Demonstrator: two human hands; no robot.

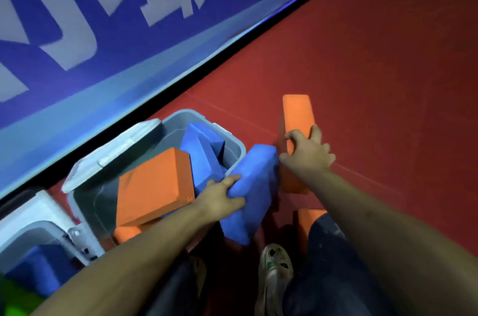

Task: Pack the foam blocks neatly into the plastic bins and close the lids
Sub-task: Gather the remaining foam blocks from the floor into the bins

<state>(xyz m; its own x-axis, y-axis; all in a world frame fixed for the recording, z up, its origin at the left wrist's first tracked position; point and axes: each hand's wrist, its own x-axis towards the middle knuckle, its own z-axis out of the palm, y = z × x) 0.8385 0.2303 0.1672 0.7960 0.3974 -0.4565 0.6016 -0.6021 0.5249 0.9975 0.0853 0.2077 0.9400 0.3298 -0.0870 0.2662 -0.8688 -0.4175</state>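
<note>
Gripping a blue foam block (pixel 249 194) beside the grey bin (pixel 234 139) with my left hand (pixel 219 199), I'm clutching an orange block (pixel 297 119) on the floor with my right hand (pixel 307 152); both look light, squashy, best grabbed across the narrow faces.

We see two bare forearms, no sleeves in view, no watch or bands that we can make out. Left hand (pixel 219 199) and right hand (pixel 307 152) are bare, no gloves, no rings that we can tell. Legs are in dark navy trousers (pixel 326 264), fabric looks slightly flecked with pale specks near the right knee. One shoe (pixel 274 271) shows between the legs: pale off-white, worn and scuffed, with green markings and dark patches on the upper. A second shoe is only a dim blurred shape further left, so we can't give its colour.
</note>
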